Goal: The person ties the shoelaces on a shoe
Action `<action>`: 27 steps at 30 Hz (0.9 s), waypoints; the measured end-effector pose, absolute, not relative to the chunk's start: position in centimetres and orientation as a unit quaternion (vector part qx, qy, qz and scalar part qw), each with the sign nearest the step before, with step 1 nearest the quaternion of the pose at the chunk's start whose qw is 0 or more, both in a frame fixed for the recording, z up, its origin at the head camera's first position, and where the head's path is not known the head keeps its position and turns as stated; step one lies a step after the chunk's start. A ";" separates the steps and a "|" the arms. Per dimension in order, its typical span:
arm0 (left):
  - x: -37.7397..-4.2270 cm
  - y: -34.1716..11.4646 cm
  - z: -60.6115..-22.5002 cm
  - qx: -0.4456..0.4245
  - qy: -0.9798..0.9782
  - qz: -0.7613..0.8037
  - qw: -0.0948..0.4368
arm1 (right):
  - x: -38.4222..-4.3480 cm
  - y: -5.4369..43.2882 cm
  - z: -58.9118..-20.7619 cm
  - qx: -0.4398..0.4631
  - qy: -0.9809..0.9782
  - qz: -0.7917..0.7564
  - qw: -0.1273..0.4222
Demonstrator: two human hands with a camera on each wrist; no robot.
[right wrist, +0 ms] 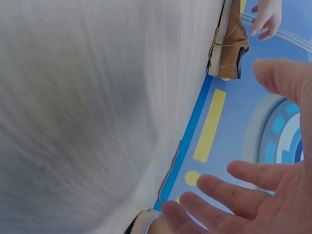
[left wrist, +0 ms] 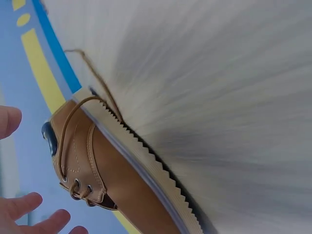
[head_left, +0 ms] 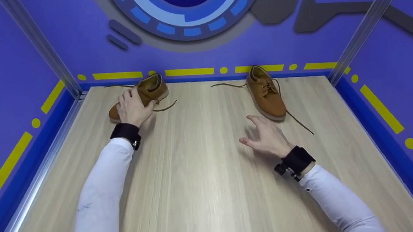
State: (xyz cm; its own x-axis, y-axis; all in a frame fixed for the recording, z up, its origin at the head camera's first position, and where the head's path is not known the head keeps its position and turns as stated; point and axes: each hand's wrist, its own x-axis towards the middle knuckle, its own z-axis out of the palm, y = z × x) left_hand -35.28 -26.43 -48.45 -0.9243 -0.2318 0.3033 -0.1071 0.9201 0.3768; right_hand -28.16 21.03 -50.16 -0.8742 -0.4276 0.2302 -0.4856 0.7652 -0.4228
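A brown lace-up shoe (head_left: 160, 88) sits on the left part of the wooden table, its toe pointing toward the near left. My left hand (head_left: 134, 108) is over this shoe with its fingers spread. In the left wrist view, a gap shows between the fingertips (left wrist: 59, 219) and the shoe's laced upper (left wrist: 122, 173). A matching brown shoe (head_left: 266, 98) stands at the back right, toe toward me, its laces hanging loose to both sides. My right hand (head_left: 268, 137) hovers just in front of its toe, fingers extended and holding nothing.
Blue-purple panels (head_left: 210, 60) with yellow markings wall the table (head_left: 196, 165) at the back and both sides. Metal posts (head_left: 358, 42) stand at the corners. A loose lace (head_left: 301, 123) trails from the right shoe across the tabletop.
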 end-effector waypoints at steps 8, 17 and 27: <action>-37.7 -26.9 -48.5 0.104 -0.964 -0.194 0.148 | -28.0 20.8 -50.2 0.252 -0.936 0.235 0.065; -39.2 -28.7 -49.5 0.136 -0.969 -0.191 0.083 | -28.2 19.8 -50.6 0.267 -0.934 0.231 0.063; -40.5 -29.7 -51.1 0.159 -0.971 -0.172 0.040 | -28.2 19.3 -51.0 0.267 -0.935 0.227 0.046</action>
